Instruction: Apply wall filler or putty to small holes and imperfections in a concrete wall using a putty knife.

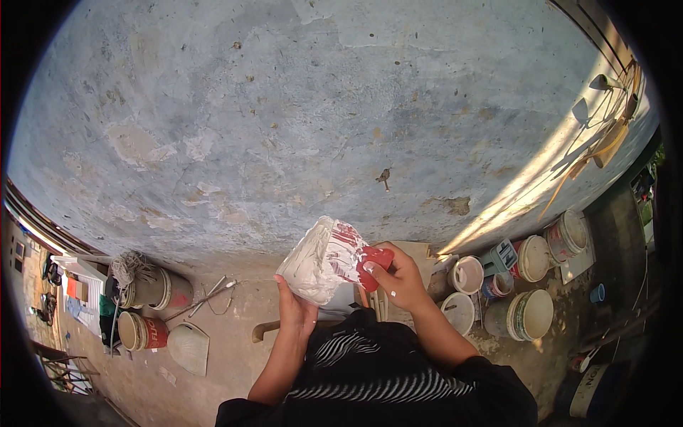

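The left hand (297,309) cups one putty-laden board (316,263) from below, its long axis running 7 to 1 o'clock. The right hand (397,277) is closed on one red scraper (373,265), its blade pointing to 10 o'clock onto the board. Two white buckets (530,313) stand at 3 o'clock, before the grey wall (320,107).

Red-labelled tubs (142,331) lower left, white buckets (528,314) and red-banded tubs (566,236) right
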Demonstrator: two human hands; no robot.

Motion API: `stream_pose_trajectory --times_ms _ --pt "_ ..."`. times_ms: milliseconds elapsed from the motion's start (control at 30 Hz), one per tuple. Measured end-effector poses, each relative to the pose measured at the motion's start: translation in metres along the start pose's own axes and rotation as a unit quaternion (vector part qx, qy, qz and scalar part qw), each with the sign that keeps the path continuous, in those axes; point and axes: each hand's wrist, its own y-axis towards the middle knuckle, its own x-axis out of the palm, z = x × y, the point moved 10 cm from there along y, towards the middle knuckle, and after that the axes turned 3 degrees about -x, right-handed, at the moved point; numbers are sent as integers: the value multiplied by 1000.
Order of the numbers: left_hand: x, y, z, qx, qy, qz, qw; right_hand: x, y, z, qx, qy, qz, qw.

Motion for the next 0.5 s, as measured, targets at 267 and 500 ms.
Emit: stream_pose_trajectory --times_ms 267,500 --pt "1 5 -8 -18 32 -2 999 -10 13 8 21 -239 3 971" --pt "8 5 -4 -7 30 -29 999 -8 16 -28 -163 -365 16 916"
